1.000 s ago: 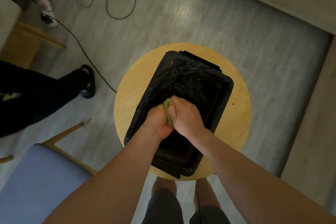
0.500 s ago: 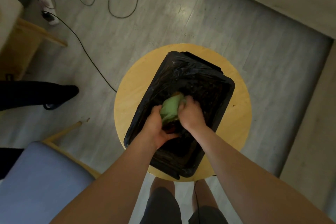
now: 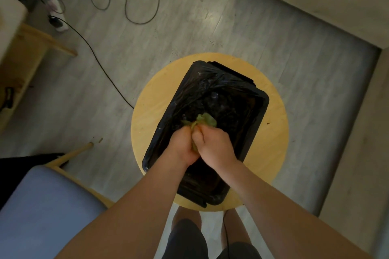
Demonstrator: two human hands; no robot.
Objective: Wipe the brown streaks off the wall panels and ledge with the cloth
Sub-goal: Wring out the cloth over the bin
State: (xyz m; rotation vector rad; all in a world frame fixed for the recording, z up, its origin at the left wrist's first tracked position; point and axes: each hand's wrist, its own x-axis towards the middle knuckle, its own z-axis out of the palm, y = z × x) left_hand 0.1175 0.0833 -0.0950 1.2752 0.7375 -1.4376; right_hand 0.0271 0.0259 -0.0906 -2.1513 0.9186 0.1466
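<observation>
Both hands, left hand (image 3: 182,145) and right hand (image 3: 212,145), grip the green cloth (image 3: 205,121) tight over the lined black tub (image 3: 261,98); no wall panels or ledge are visible, so wiping seemingly remains.

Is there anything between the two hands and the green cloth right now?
Nothing visible. The left hand and the right hand both grip the cloth directly, above the black-lined bin.

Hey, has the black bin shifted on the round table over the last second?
No. The black bin sits where it did on the round table, its far corner just as close to the table's far edge.
</observation>
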